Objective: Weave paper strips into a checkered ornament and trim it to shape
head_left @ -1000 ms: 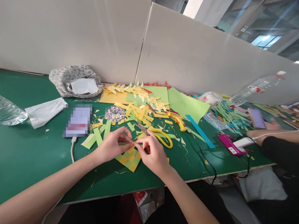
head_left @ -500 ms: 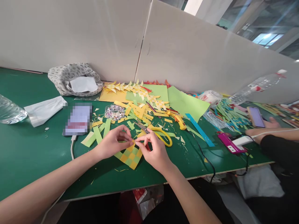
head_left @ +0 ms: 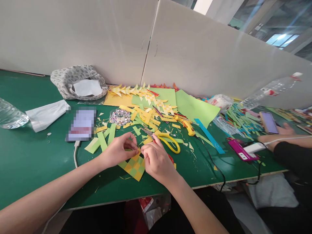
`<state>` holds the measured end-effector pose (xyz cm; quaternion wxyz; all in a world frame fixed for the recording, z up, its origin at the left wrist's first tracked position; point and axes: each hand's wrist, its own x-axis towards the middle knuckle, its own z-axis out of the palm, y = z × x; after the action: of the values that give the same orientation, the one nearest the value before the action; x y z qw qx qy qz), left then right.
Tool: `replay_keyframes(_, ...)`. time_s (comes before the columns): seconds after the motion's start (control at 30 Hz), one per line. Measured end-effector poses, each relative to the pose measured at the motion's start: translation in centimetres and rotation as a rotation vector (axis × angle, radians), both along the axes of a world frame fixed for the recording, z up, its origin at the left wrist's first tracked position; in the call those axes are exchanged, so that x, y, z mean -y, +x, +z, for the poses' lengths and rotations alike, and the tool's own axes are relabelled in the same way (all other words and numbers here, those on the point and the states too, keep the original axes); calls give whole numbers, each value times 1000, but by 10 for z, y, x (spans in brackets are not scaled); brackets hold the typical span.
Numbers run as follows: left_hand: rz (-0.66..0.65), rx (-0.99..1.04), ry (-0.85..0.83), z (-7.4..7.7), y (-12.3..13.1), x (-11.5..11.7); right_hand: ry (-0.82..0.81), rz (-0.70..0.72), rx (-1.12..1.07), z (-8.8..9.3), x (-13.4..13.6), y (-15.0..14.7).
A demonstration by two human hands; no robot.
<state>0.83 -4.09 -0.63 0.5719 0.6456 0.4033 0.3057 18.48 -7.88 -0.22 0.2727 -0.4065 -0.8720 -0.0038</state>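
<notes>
A small woven mat of yellow and green paper strips [head_left: 133,166] lies near the front edge of the green table [head_left: 29,159]. My left hand [head_left: 118,151] pinches the mat's top corner with thumb and fingers closed. My right hand [head_left: 156,161] is curled shut over the mat's right side, its fingertips meeting the left hand's at that corner. Yellow-handled scissors [head_left: 168,143] lie just behind my right hand.
Loose green and yellow strips [head_left: 103,139], woven paper pieces [head_left: 138,92] and a dish of sequins [head_left: 120,117] lie behind my hands. A phone [head_left: 82,125], a water bottle [head_left: 9,116] and a cloth bag [head_left: 78,81] are to the left. Another person's hand holds a phone [head_left: 268,123] at the right.
My right hand's fingers have curled down and closed over the mat's right edge; before they were raised in a pinch. The left hand has kept its grip on the corner.
</notes>
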Motion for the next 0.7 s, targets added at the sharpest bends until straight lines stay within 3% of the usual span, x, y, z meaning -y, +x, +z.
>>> replay_keyframes(0.37,-31,88,-80,2,-1,-2,-66,-54,-195,-2,-1,-4)
replay_keyframes(0.7,-32,163,-179,11,0,-4,-300,-139,-499,4,0,-8)
